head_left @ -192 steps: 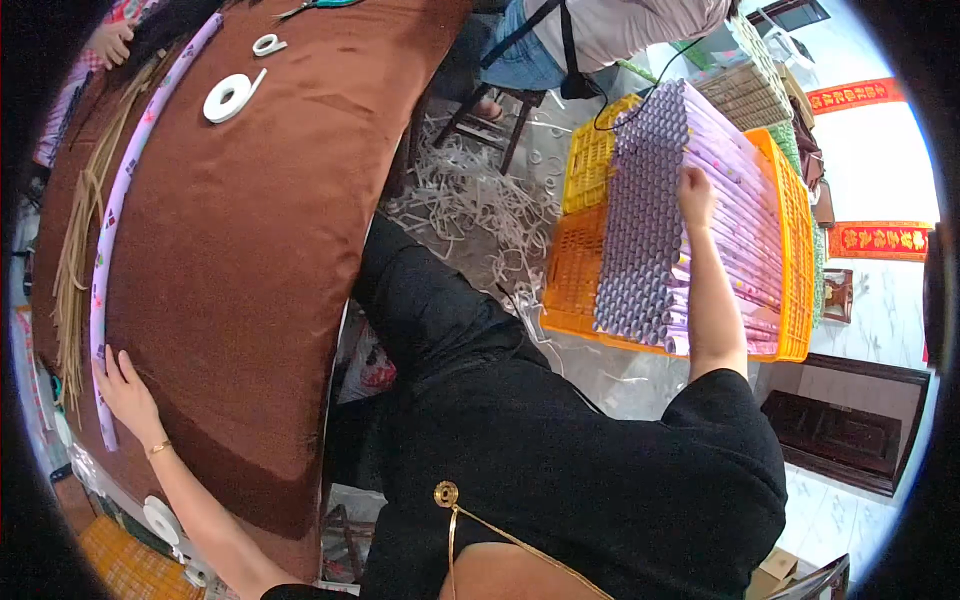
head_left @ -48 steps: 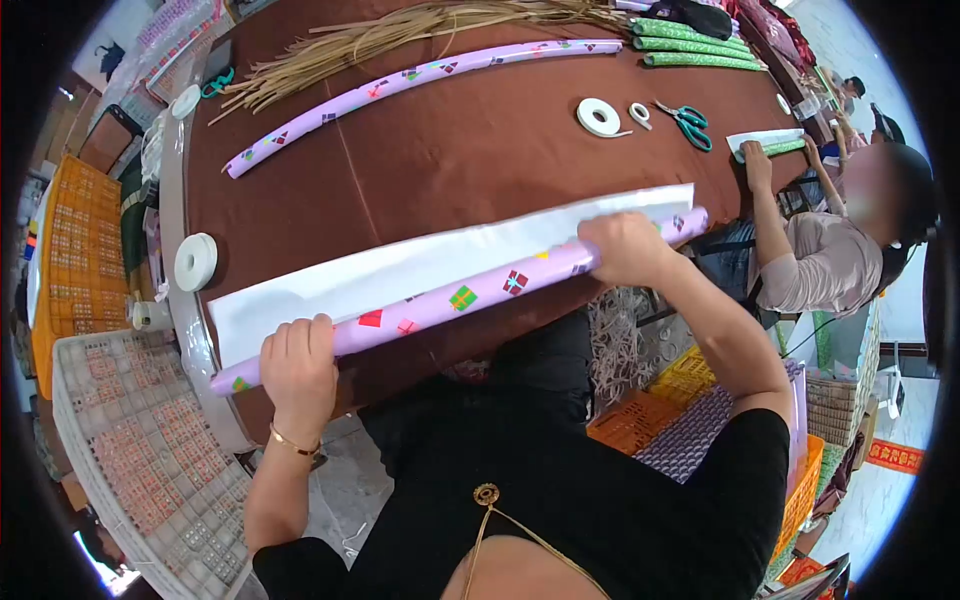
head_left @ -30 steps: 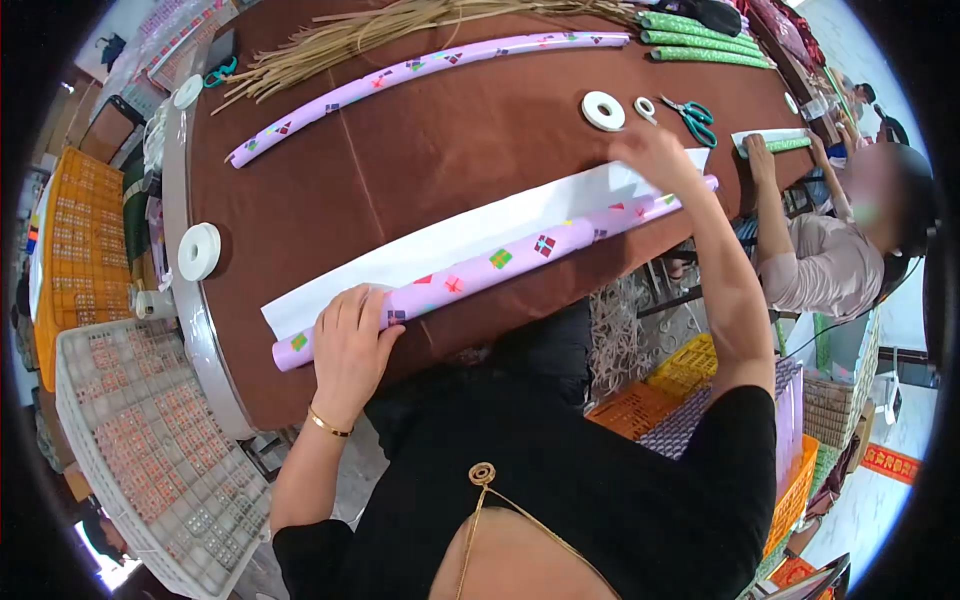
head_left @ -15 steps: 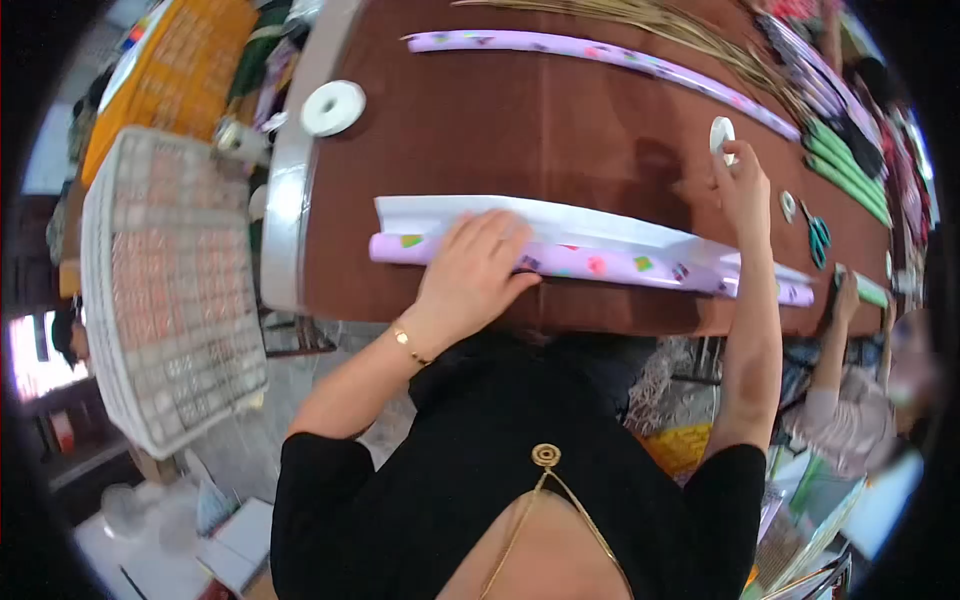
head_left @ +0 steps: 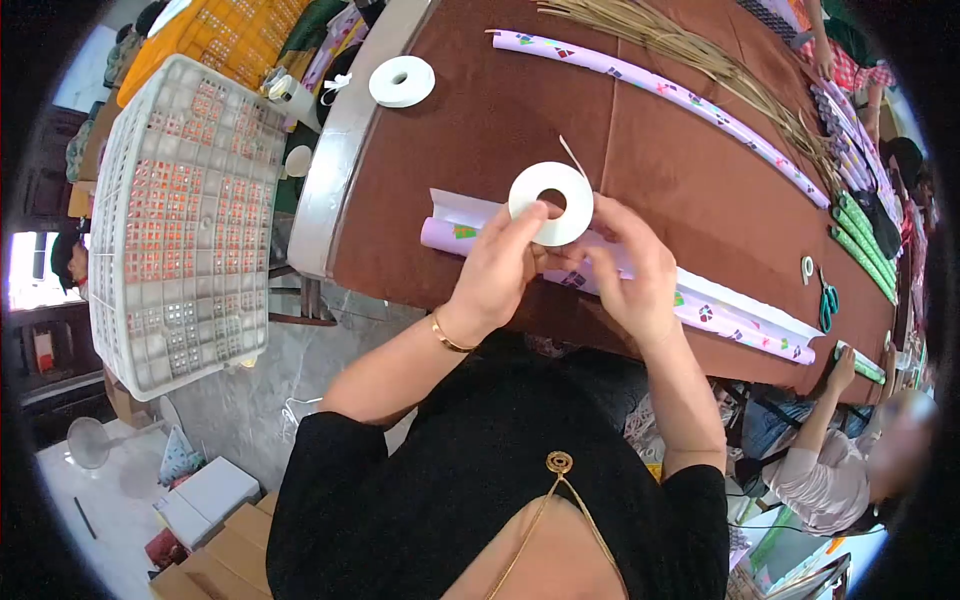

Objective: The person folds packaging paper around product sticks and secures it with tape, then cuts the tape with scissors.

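Tape roll [head_left: 577,200] is now held up between left hand [head_left: 492,268] and right hand [head_left: 640,275], not out by just the right like half a second ago. Another white roll [head_left: 415,92] is set near the table [head_left: 480,130]'s left edge. By the left, the tape's pinched, thumb in front, over the near purple tube [head_left: 705,313]. Right's kinda curved beside it; whether anything's pinched there can't be told. Teal scissors [head_left: 828,305] are laid farther right.

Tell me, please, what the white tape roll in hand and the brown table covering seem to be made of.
The white tape roll: perhaps paper or plastic, smooth and matte, given its thin loose end. The brown table covering: probably fabric, dull, with a crease.
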`<state>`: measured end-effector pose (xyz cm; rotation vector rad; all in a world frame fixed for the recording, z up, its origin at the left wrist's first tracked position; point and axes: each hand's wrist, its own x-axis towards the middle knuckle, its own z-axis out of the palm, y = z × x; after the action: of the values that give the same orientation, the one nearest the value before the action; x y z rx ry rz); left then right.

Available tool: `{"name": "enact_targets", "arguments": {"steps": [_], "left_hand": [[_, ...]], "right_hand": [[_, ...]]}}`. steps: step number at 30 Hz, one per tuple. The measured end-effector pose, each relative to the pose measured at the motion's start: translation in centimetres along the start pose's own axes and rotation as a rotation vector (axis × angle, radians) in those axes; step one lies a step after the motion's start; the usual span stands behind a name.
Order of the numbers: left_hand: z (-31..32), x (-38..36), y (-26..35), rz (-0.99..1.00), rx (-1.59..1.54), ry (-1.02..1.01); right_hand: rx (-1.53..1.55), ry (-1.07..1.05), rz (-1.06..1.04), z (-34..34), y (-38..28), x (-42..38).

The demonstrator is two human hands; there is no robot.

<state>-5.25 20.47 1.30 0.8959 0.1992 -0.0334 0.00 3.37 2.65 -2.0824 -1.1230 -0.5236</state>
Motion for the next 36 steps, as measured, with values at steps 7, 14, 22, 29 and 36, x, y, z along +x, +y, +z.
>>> {"name": "enact_targets", "arguments": {"steps": [7, 14, 22, 29, 36], "left_hand": [[-0.7, -0.4, 0.2, -0.342, -0.364, -0.216], [-0.7, -0.8, 2.0, -0.349, -0.036, -0.219], [-4.3, -0.7, 3.4, 0.625, 1.744, 0.023], [-8.0, -0.2, 3.6, 0.631, 1.7, -0.025], [-9.6, 0.0, 3.7, 0.679, 1.655, -0.058]], "right_hand": [[1.258, -0.053, 0.789, 0.0, -0.2, -1.5], [1.344, 0.048, 0.864, 1.2, -1.4, -0.9], [1.489, 0.03, 1.055, 2.1, 1.1, 1.7], [1.599, -0.277, 1.05, 3.6, 3.4, 3.1], [1.062, -0.504, 1.003, 6.3, 2.7, 6.0]]}}
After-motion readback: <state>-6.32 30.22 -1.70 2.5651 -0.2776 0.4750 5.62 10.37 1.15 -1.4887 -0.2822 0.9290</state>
